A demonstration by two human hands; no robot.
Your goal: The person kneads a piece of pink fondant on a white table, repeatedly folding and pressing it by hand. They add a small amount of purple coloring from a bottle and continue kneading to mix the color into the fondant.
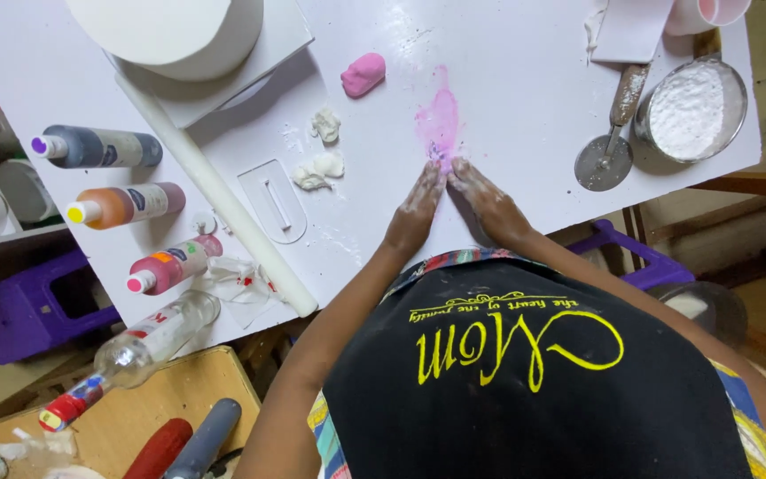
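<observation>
Both hands are laid flat and empty on the white worktop (525, 115), fingers extended: the left hand (416, 213) and right hand (489, 206) are angled together, fingertips met at the near edge of a pink smear (439, 120)

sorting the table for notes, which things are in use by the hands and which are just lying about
In hand:
left hand
right hand
pink smear

Lying about:
pink lump
white scraps
rolling pin
colour bottles
wheel cutter
powder bowl
</observation>
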